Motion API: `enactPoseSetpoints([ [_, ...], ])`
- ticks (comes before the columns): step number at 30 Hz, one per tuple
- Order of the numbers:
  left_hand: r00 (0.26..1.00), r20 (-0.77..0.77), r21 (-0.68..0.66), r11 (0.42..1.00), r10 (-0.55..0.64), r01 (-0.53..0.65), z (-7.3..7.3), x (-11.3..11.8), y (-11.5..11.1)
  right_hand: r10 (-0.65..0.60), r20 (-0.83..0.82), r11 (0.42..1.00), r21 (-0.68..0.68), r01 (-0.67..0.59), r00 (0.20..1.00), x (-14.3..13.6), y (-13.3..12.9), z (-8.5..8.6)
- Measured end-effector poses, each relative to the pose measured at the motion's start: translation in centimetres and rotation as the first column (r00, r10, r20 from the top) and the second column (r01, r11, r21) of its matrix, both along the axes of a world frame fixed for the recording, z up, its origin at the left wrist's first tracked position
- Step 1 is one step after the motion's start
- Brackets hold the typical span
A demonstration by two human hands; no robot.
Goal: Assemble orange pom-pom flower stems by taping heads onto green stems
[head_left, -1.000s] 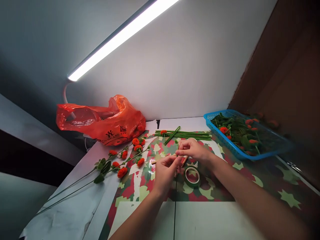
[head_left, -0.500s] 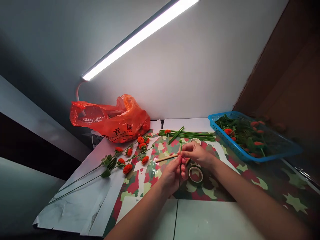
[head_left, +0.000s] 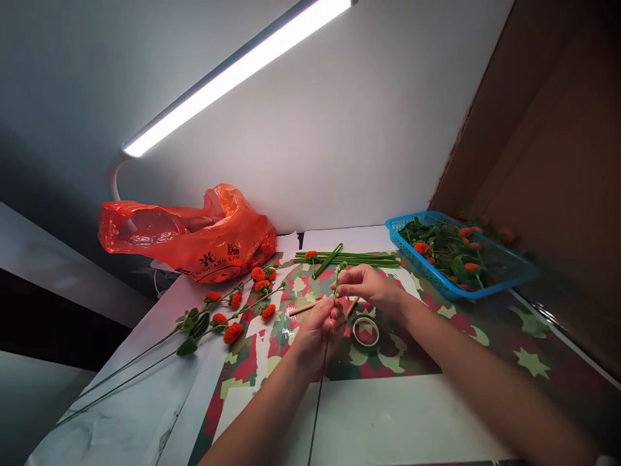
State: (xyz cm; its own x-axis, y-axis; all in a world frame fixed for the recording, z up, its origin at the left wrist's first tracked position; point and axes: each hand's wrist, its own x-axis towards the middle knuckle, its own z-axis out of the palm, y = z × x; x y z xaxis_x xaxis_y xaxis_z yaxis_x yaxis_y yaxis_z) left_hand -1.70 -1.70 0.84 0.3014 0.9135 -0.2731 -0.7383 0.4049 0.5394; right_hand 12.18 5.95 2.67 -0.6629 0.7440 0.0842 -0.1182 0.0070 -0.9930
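Observation:
My left hand (head_left: pixel 317 327) is closed round a long thin green stem (head_left: pixel 317 414), which runs down past the near edge of the view. A small green tip (head_left: pixel 341 266) tops the stem above the fingers. My right hand (head_left: pixel 366 287) pinches at the stem's upper part, just below that tip; exactly what lies between its fingertips is hard to make out. Behind the hands a thin wooden stick (head_left: pixel 301 309) shows on the left, with another tan piece (head_left: pixel 352 305) on the right. A roll of green tape (head_left: pixel 366 331) lies below the right wrist.
Finished-looking orange flower stems (head_left: pixel 198 333) lie at left, before a red plastic bag (head_left: pixel 228 233). Green stalks (head_left: pixel 369 261) and a bent green piece (head_left: pixel 327 261) lie behind. A blue basket (head_left: pixel 451 291) of flowers stands right, under a lamp (head_left: pixel 233 84).
The view has swung to the right, so everything sits further left. My right fingers have shifted slightly along the upper stem; the left hand keeps its hold.

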Motion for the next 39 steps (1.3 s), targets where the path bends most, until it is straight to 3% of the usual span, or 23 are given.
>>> enactPoseSetpoints([
  [3, 0.997, 0.059, 0.004, 0.999, -0.054, 0.054, 0.0, 0.0, -0.1, 0.099, -0.064, 0.993, -0.06, -0.103, 0.993, -0.3, -0.2, -0.2],
  [6, 0.979, -0.201, 0.106, 0.994, 0.027, -0.005, 0.2, -0.1, -0.1, 0.066, -0.02, 0.995, -0.067, -0.067, 0.998, -0.1, 0.0, -0.2],
  [7, 0.935, -0.338, 0.175, 0.983, 0.103, -0.045, 0.4, -0.1, 0.0, 0.039, 0.02, 0.998, -0.043, -0.038, 0.999, 0.1, 0.2, -0.1],
  [9, 0.778, -0.562, 0.336, 0.937, 0.281, -0.096, 0.7, -0.3, 0.0, -0.002, 0.112, 1.0, 0.014, 0.0, 0.994, 0.6, 0.5, 0.2],
  [11, 0.657, -0.654, 0.43, 0.899, 0.375, -0.086, 0.9, -0.4, 0.0, -0.023, 0.182, 0.999, 0.05, 0.014, 0.983, 0.9, 0.6, 0.5],
  [12, 0.654, -0.659, 0.433, 0.898, 0.372, -0.075, 0.9, -0.4, 0.1, -0.026, 0.203, 0.998, 0.056, 0.015, 0.979, 1.0, 0.6, 0.6],
  [14, 0.758, -0.586, 0.359, 0.93, 0.287, -0.074, 0.8, -0.3, 0.1, -0.02, 0.198, 0.999, 0.046, 0.011, 0.98, 1.0, 0.4, 0.8],
  [17, 0.959, -0.26, 0.13, 0.988, 0.114, -0.082, 0.4, -0.1, 0.2, 0.035, 0.104, 0.999, 0.014, -0.036, 0.994, 0.6, 0.1, 0.6],
  [19, 0.998, -0.04, 0.013, 0.999, 0.05, -0.049, 0.1, 0.1, 0.2, 0.069, 0.033, 0.998, -0.012, -0.068, 0.997, 0.3, -0.1, 0.2],
  [21, 0.997, 0.076, -0.042, 0.999, -0.001, 0.004, -0.1, 0.2, 0.1, 0.081, 0.011, 0.996, -0.032, -0.081, 0.997, 0.1, -0.1, -0.1],
  [24, 0.997, 0.052, -0.062, 0.996, -0.053, 0.056, -0.3, 0.3, 0.0, 0.068, 0.089, 0.997, 0.022, -0.071, 0.994, 0.3, 0.3, -0.3],
  [27, 0.966, -0.252, 0.063, 0.997, 0.06, -0.046, -0.3, 0.4, 0.0, 0.011, 0.18, 0.993, 0.112, -0.032, 0.984, 1.0, 0.8, 0.1],
  [30, 0.755, -0.579, 0.343, 0.932, 0.308, -0.117, 0.0, 0.4, 0.0, -0.031, 0.249, 0.988, 0.156, -0.009, 0.968, 1.6, 1.2, 0.5],
  [32, 0.654, -0.657, 0.428, 0.9, 0.374, -0.085, 0.2, 0.3, -0.1, -0.033, 0.293, 0.986, 0.167, -0.017, 0.956, 1.7, 1.2, 0.6],
  [33, 0.661, -0.66, 0.417, 0.906, 0.357, -0.073, 0.3, 0.2, -0.1, -0.024, 0.303, 0.985, 0.168, -0.028, 0.953, 1.8, 1.2, 0.7],
  [35, 0.78, -0.58, 0.313, 0.948, 0.236, -0.054, 0.3, 0.1, 0.0, -0.004, 0.273, 0.986, 0.16, -0.042, 0.962, 1.7, 1.0, 0.8],
  [37, 0.926, -0.368, 0.16, 0.987, 0.083, -0.025, 0.2, 0.1, 0.0, 0.032, 0.19, 0.99, 0.125, -0.057, 0.981, 1.4, 0.6, 0.9],
  [39, 0.991, -0.131, 0.047, 0.999, -0.017, 0.024, 0.0, 0.1, -0.2, 0.072, 0.1, 0.993, 0.084, -0.081, 0.992, 1.1, 0.3, 0.9],
])
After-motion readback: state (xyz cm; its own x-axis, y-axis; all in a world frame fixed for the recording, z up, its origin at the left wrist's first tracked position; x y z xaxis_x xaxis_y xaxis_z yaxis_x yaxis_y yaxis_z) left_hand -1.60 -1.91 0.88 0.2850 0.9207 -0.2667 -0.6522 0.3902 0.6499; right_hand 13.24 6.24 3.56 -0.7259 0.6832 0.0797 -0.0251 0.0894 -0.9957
